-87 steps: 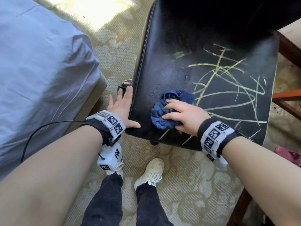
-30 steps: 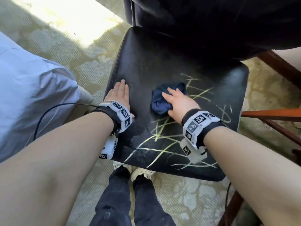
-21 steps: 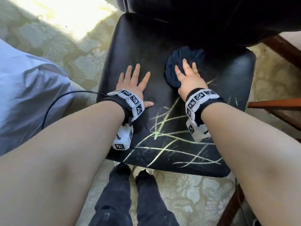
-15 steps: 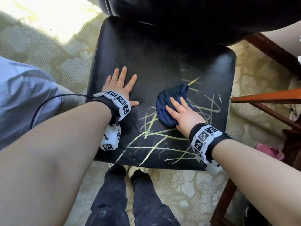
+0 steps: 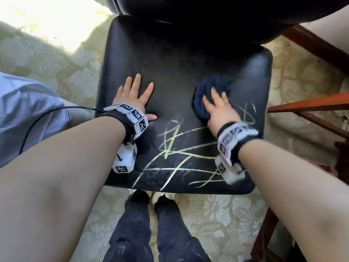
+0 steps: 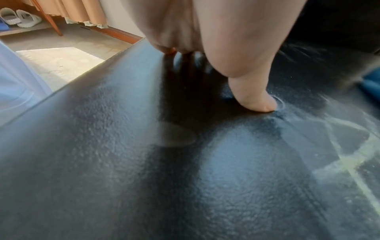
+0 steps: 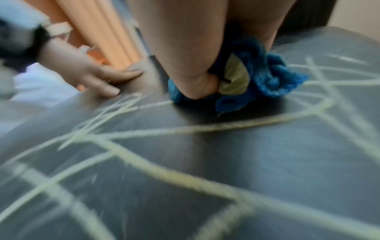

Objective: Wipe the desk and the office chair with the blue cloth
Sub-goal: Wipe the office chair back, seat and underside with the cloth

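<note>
The black leather office chair seat (image 5: 170,59) carries yellow-green scribbles (image 5: 175,154) over its front half. The crumpled blue cloth (image 5: 217,84) lies on the right middle of the seat. My right hand (image 5: 215,104) is on top of it, blurred by motion. Its fingers lie over the cloth. In the right wrist view its thumb (image 7: 195,84) digs into the folds of the cloth (image 7: 273,78), which shows a yellowish stain. My left hand (image 5: 136,95) lies flat with spread fingers on the seat's left side, thumb (image 6: 252,97) pressing the leather. No desk is in view.
The chair's backrest (image 5: 207,12) rises at the far edge. A bed with a pale blue sheet (image 5: 24,110) is close on the left, and wooden rails (image 5: 311,104) on the right. My legs (image 5: 151,224) stand on patterned carpet at the seat's front. Slippers (image 6: 18,17) sit by the wall.
My right hand has slid the cloth from the seat's middle to its right side. The left hand has stayed flat on the seat's left.
</note>
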`<state>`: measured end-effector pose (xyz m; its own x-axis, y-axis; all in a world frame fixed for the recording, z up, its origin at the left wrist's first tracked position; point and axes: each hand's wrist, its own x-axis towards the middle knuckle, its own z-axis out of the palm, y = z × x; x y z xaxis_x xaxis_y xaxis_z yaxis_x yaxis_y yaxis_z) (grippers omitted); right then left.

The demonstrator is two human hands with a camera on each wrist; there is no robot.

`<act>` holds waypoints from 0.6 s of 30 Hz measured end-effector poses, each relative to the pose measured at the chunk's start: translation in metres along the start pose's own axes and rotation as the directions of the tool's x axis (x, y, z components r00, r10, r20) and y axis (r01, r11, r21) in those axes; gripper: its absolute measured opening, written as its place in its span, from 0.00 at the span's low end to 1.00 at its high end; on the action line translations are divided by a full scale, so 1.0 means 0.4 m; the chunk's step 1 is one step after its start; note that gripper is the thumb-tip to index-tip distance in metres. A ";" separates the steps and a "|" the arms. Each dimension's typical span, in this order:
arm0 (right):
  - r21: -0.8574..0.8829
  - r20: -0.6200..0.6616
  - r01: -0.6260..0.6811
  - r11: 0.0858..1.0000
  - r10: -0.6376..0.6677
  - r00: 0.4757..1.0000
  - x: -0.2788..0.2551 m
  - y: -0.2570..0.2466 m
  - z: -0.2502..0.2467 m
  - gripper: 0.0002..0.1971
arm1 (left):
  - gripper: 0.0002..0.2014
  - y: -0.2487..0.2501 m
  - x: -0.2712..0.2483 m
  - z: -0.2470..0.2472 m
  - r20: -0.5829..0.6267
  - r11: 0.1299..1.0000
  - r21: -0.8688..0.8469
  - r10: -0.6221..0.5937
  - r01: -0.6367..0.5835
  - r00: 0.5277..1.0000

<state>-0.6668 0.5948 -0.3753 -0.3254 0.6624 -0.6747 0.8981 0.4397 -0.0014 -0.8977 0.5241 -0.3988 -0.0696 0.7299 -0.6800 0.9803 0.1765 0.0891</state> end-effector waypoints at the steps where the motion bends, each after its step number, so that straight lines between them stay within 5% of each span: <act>1: -0.014 0.044 0.028 1.000 -0.027 0.999 -0.044 0.011 0.020 0.36 | 0.46 0.002 -0.001 -0.007 0.009 1.000 0.000 -0.004 0.004 1.000; 4: -0.002 0.127 0.060 0.998 -0.059 0.990 -0.106 0.056 0.028 0.36 | 0.46 0.000 0.003 -0.014 0.022 1.000 0.008 -0.007 0.006 1.000; 7: 0.103 -0.147 0.051 0.993 -0.036 0.989 -0.056 0.087 -0.048 0.35 | 0.46 -0.003 0.005 -0.002 -0.002 1.000 0.000 0.010 -0.010 1.000; 10: 0.169 -0.371 -0.047 0.984 0.108 0.922 0.050 0.104 -0.125 0.35 | 0.47 -0.009 0.013 0.002 -0.012 1.000 -0.007 0.010 -0.010 1.000; 14: 0.125 -0.058 -0.228 0.966 0.236 0.970 0.116 0.095 -0.089 0.40 | 0.47 -0.006 0.015 0.000 -0.011 1.000 0.003 0.007 -0.007 1.000; 18: 0.123 -0.028 -0.137 0.983 0.141 0.990 -0.016 0.090 0.031 0.39 | 0.47 -0.003 0.012 -0.010 -0.015 1.000 0.010 0.006 -0.006 1.000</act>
<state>-0.6287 0.5991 -0.3801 -0.2034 0.7345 -0.6475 0.9638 0.2667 -0.0001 -0.9000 0.5300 -0.3992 -0.0666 0.7411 -0.6681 0.9825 0.1653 0.0855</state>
